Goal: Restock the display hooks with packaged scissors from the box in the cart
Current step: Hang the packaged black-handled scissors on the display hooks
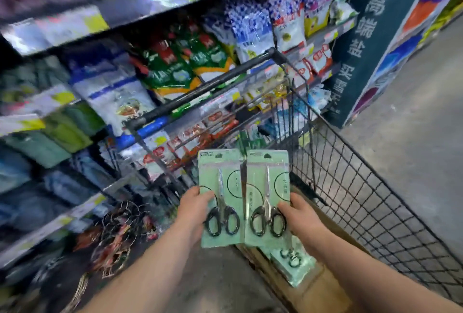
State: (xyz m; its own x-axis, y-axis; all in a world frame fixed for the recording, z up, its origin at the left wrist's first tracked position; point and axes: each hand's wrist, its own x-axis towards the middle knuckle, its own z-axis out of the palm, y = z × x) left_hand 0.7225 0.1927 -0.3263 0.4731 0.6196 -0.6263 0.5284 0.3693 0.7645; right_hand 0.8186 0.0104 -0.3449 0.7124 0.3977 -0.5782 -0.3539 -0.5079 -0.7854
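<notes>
Forearms: both bare, entering from the bottom edge and converging over the cart
Left hand (193, 208): grasps the left scissors pack (221, 187) at its left edge, thumb laid across the card front beside the handle loops; fingers are behind the card, out of sight
Right hand (299, 215): grasps the right scissors pack (268, 182) at its right edge, thumb on the card front; fingers hidden behind
Left scissors pack: green card held upright above the box; long axis vertical, blades pointing up toward the shelves, black handle loops at the lower end
Right scissors pack: same orientation; its inner edge meets the inner edge of the left scissors pack
Box (323, 285): brown cardboard, inside the cart against the right mesh wall, below both hands
Loose pack (293, 262): lies in the box at its near left edge, partly covered by the right scissors pack; only handle loops show, blade direction cannot be told
Cart (363, 200): black wire mesh, dark bar along the far rim
Shelves (112, 87): blurred bagged goods, left of and beyond the cart
Sign panel (370, 37): dark blue, white characters, right of the shelves
</notes>
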